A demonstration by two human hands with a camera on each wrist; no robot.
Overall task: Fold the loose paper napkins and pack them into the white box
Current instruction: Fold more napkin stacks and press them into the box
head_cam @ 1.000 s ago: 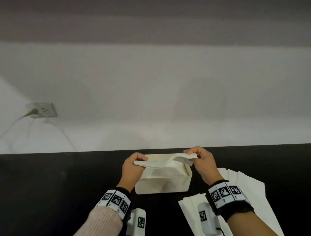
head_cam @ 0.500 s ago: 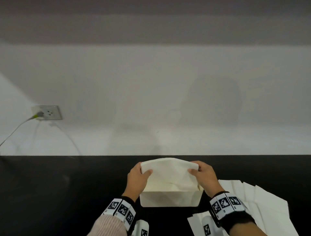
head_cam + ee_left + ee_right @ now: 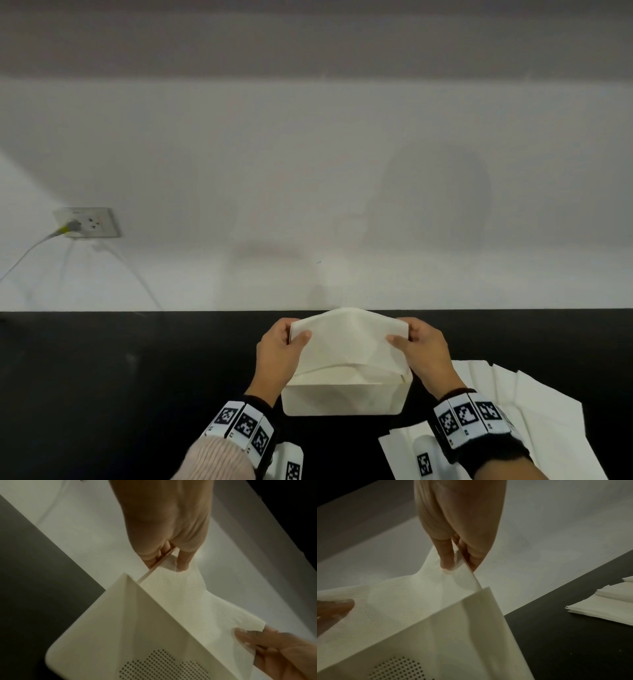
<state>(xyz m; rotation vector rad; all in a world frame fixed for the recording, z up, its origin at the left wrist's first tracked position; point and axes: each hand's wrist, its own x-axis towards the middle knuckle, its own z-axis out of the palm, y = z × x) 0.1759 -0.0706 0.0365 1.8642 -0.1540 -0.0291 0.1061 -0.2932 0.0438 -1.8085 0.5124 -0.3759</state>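
A folded white paper napkin [image 3: 349, 337] hangs upright over the open top of the white box [image 3: 342, 399], its lower edge inside the box. My left hand [image 3: 279, 349] pinches its left upper corner between thumb and fingers. My right hand [image 3: 421, 347] pinches the right upper corner the same way. In the left wrist view the left hand [image 3: 169, 555] holds the napkin [image 3: 187, 595] just past the box wall [image 3: 137, 622]. In the right wrist view the right hand [image 3: 458, 555] holds the napkin [image 3: 412, 595] above the box [image 3: 453, 635], whose side is perforated.
Loose white napkins [image 3: 524, 404] lie spread on the black table [image 3: 120, 377] to the right of the box; a stack of napkins [image 3: 607, 601] shows in the right wrist view. A white wall with a socket and cable [image 3: 87, 222] rises behind the table.
The napkin went from lying flat and level above the box to hanging upright between both hands, with its lower edge now down in the box. The head view tilted down slightly.
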